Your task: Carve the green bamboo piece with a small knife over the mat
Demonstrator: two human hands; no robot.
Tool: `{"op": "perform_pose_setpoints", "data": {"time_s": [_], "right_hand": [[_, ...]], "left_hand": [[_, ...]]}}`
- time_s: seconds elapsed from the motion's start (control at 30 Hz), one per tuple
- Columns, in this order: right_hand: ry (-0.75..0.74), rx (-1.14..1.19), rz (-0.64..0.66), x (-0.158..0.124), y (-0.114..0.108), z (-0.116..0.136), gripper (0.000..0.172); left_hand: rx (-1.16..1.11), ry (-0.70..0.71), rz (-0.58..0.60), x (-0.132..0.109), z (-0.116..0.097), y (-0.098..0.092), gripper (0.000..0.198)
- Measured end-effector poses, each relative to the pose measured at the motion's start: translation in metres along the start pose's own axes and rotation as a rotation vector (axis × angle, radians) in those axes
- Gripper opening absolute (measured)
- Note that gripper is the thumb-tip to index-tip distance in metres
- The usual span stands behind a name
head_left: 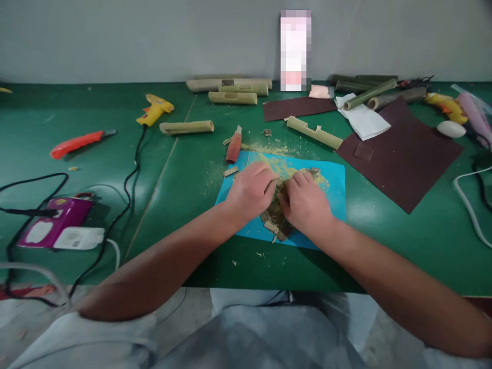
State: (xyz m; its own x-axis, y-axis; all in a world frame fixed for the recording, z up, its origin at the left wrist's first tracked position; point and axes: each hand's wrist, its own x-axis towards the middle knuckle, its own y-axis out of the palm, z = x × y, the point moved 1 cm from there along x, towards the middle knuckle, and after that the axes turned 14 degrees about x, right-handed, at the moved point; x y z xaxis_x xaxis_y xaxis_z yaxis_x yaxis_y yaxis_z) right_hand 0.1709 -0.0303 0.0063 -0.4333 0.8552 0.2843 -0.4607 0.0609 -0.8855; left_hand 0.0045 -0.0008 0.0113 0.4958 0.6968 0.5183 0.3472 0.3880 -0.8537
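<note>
Both my hands rest on a blue mat [326, 187] in the middle of the green table [184, 205]. My left hand [251, 190] and my right hand [305, 204] are curled together around a dark greenish bamboo piece [277, 215] lying between them. Pale sawdust [282, 166] is scattered on the mat just beyond my fingers. Small bamboo offcuts [273, 230] lie under my wrists. A red-handled knife [233, 146] lies just beyond the mat's far left corner.
Bamboo tubes [186, 127] [314, 132] [232, 97] lie at the back. Dark sandpaper sheets [403, 148] sit right, with white paper [363, 120]. A yellow glue gun [154, 110], red cutter [79, 143] and purple power strip [57, 223] with cables are left.
</note>
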Motion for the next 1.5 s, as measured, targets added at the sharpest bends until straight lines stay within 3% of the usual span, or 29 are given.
{"op": "perform_pose_setpoints", "data": {"time_s": [0.6, 0.73, 0.83, 1.0, 1.13, 1.27, 1.4, 1.5], "right_hand": [[0.013, 0.020, -0.031, 0.002, 0.002, -0.004, 0.019], [0.086, 0.087, -0.043, 0.003, 0.002, -0.006, 0.017], [0.009, 0.061, -0.030, 0.002, 0.004, -0.005, 0.019], [0.069, 0.079, -0.042, 0.002, 0.005, -0.007, 0.016], [-0.006, 0.048, -0.031, 0.003, 0.003, -0.005, 0.016], [0.060, 0.064, -0.040, 0.003, 0.004, -0.004, 0.014], [0.011, 0.058, -0.067, 0.003, 0.005, -0.005, 0.010], [0.082, 0.116, -0.067, 0.004, 0.005, -0.009, 0.015]], "left_hand": [[0.023, 0.025, -0.014, 0.003, -0.001, 0.002, 0.025], [0.025, 0.024, 0.009, 0.002, -0.003, 0.002, 0.023], [0.018, 0.022, 0.004, 0.002, -0.003, 0.003, 0.023], [-0.019, 0.015, 0.018, 0.001, -0.005, 0.003, 0.024], [0.009, 0.010, 0.025, 0.001, -0.006, 0.002, 0.024], [0.019, 0.021, 0.027, 0.002, -0.008, 0.002, 0.022], [0.025, 0.008, 0.033, 0.003, -0.010, 0.001, 0.023], [0.001, 0.023, 0.042, 0.003, -0.011, 0.001, 0.023]]}}
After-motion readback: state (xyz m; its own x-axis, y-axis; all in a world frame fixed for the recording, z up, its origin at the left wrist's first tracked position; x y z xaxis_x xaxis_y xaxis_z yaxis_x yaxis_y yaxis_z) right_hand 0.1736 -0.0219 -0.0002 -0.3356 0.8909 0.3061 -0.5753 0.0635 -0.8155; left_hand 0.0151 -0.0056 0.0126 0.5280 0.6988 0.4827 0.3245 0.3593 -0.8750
